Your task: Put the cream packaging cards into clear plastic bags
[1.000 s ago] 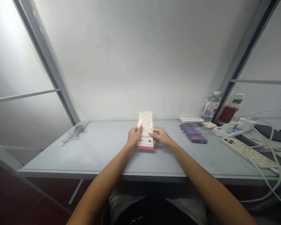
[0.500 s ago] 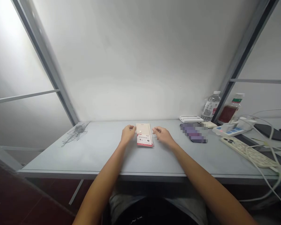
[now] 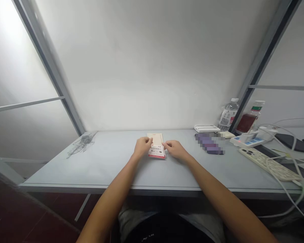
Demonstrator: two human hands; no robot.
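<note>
A flat packet (image 3: 156,139) with a red and white label lies on the desk (image 3: 66,170), between both hands. The left hand (image 3: 143,147) has its fingers over the packet, and the right hand (image 3: 176,149) touches its right edge. Both grips are half closed; I cannot tell if they hold it firmly.

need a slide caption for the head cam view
The left hand and right hand touch a flat red-and-cream packet on a pale grey desk
</note>
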